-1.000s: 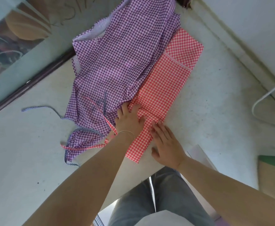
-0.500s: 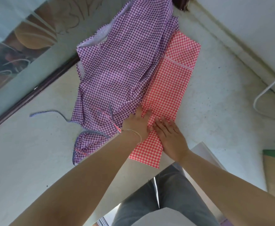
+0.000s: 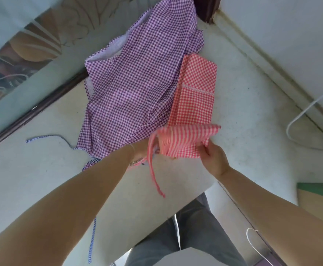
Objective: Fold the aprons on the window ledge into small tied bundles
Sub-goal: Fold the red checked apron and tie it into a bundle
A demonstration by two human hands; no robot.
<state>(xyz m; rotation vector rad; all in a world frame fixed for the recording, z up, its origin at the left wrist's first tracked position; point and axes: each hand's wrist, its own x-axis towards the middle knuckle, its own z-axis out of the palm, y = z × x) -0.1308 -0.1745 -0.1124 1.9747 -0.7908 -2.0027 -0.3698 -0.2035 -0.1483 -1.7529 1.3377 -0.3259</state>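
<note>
Both hands, the right hand (image 3: 213, 160) pinching and the left hand (image 3: 143, 150) half hidden, lift the red apron (image 3: 193, 104) near end for folding; next it must land evenly on the far part.

Head view, looking steeply down, close

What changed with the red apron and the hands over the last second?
Both hands stopped pressing flat: the right hand now pinches the near end of the red apron and the left hand helps lift it, folding it away. A red tie now dangles. The purple apron stayed put.
</note>
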